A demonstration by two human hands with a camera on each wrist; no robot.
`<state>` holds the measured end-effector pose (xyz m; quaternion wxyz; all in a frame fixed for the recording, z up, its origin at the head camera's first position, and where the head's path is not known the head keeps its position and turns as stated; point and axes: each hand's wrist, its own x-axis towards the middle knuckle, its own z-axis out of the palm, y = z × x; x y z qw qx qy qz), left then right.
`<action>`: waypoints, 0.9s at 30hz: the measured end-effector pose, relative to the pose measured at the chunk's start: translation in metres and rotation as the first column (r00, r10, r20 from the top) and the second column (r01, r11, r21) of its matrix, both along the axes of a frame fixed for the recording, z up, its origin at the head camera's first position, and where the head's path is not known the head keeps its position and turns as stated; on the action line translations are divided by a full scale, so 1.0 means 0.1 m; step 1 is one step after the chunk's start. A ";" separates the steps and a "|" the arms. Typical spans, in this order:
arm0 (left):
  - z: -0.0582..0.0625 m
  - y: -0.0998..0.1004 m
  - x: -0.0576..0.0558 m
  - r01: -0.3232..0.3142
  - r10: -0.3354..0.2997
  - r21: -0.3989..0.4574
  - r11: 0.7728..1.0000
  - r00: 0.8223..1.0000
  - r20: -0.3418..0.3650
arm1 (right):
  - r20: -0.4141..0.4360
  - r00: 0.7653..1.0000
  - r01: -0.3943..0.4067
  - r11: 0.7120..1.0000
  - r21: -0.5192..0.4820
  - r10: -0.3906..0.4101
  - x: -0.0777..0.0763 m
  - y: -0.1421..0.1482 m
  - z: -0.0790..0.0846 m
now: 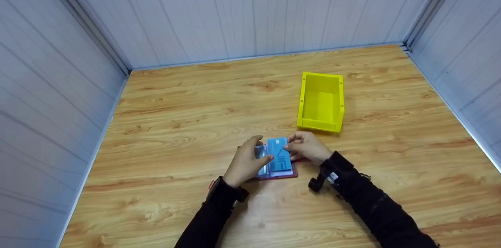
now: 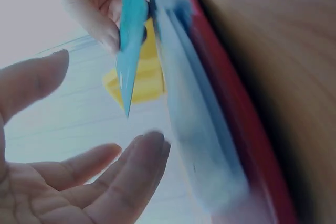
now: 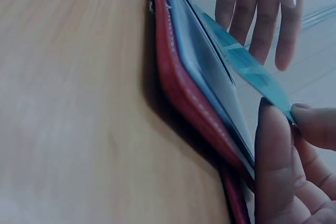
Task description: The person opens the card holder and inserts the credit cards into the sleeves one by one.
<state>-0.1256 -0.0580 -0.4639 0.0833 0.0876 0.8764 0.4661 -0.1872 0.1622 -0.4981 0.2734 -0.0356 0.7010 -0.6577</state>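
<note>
A blue card with "VIP" lettering (image 1: 278, 156) is pinched at its edge between the thumb and fingers of my right hand (image 1: 309, 148). It is held over a red card holder (image 1: 296, 171) that lies spread on the table with its clear plastic sleeves (image 2: 197, 124) showing. In the right wrist view the card (image 3: 252, 69) slants up away from the sleeves. My left hand (image 1: 247, 162) hovers over the left side of the holder, thumb and fingers spread apart. Between them, the left wrist view shows a gap with nothing gripped.
A yellow open-top bin (image 1: 320, 127) stands on the wood-grain table (image 1: 188, 123), beyond my right hand. White panel walls (image 1: 250, 13) enclose the table at the back and both sides.
</note>
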 end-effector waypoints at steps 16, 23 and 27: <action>-0.09 0.13 -0.11 -0.059 0.045 0.168 0.984 0.996 0.083 | -0.014 1.000 -0.008 0.997 -0.079 0.007 0.04 0.00 0.09; -0.07 0.09 -0.09 -0.058 0.040 0.215 0.975 0.995 0.087 | -0.019 1.000 -0.018 0.996 -0.089 0.016 0.03 0.01 0.08; -0.04 0.01 -0.10 -0.077 0.058 0.239 0.968 0.995 0.086 | -0.034 0.999 -0.019 0.998 -0.065 0.017 0.01 0.05 0.09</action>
